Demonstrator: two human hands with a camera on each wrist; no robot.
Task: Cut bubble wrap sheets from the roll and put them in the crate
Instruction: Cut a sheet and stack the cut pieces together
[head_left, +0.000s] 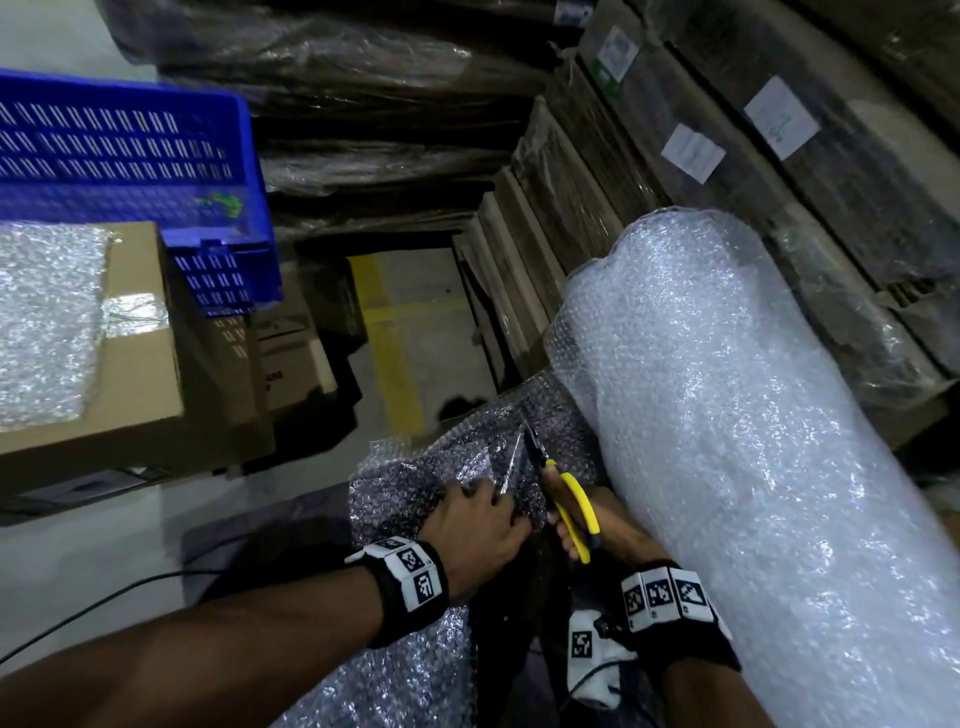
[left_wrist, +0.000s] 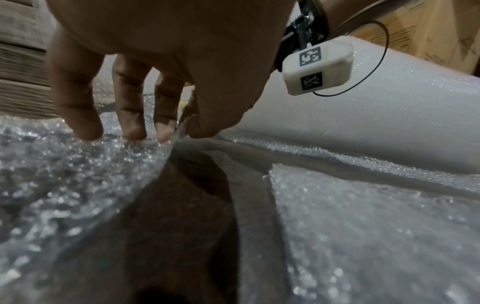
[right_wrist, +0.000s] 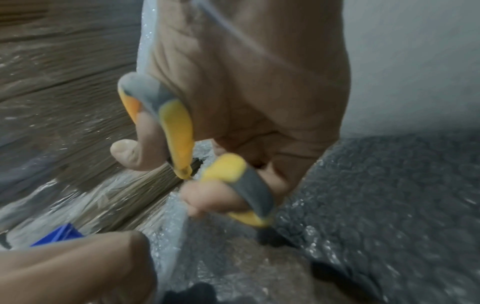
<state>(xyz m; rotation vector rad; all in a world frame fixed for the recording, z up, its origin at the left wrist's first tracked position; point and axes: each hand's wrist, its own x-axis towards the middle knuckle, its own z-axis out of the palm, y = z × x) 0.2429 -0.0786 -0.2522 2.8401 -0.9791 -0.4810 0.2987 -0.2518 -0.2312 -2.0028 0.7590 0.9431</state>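
Scissor blades (head_left: 532, 447) seemingly half-buried in bubble wrap (head_left: 415, 483)

A pale concrete floor (head_left: 426, 332) is carrying everything here, with a yellow painted line (head_left: 387, 332) running across it. The big bubble wrap roll (head_left: 737, 441) is lying on the floor, its loose sheet (head_left: 415, 488) spreading out flat at the roll's left. Further left of the roll, cardboard boxes (head_left: 130, 364) are sitting on the floor. Behind the roll, wrapped stacks of flat cardboard (head_left: 675, 171) are standing. A thin black cable (head_left: 104, 597) is trailing over the floor, well left of the roll.
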